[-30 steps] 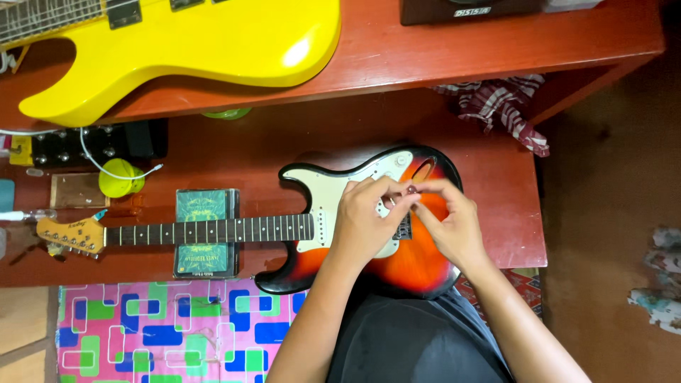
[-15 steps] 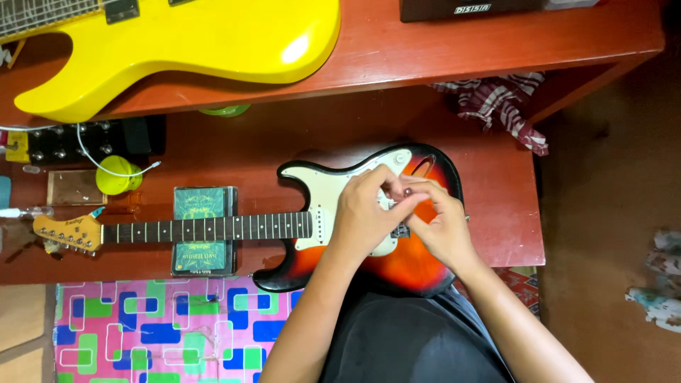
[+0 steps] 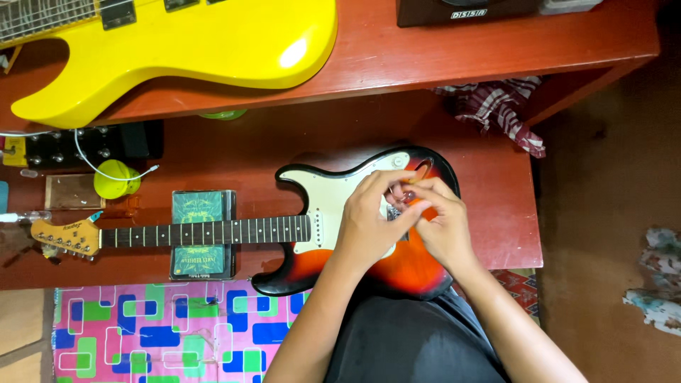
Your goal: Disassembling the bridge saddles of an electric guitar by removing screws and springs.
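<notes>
Mat: a pink floor mat (image 3: 142,333) with blue, green and white rounded squares lies nearest, lower left.
Guitar: a sunburst electric guitar with a white pickguard (image 3: 323,213) lies flat on the low red-brown wooden table (image 3: 496,213), neck pointing left, headstock at far left.
Left hand: the left hand (image 3: 369,223) rests on the body, fingers curled down at the bridge area; what they pinch is hidden, so its hold cannot be told.
Right hand: the right hand (image 3: 440,227) touches the left, fingertips pinched together on a small part too tiny to identify.
Support: a green box (image 3: 201,234) sits under the neck.
Beyond: a yellow round object (image 3: 113,179), a checked cloth (image 3: 496,106), and, farthest, a yellow electric guitar body (image 3: 177,50) on the upper shelf.
Risk: judged from the crowded fingers, the small part could slip and drop, or a tool could scratch the finish.
</notes>
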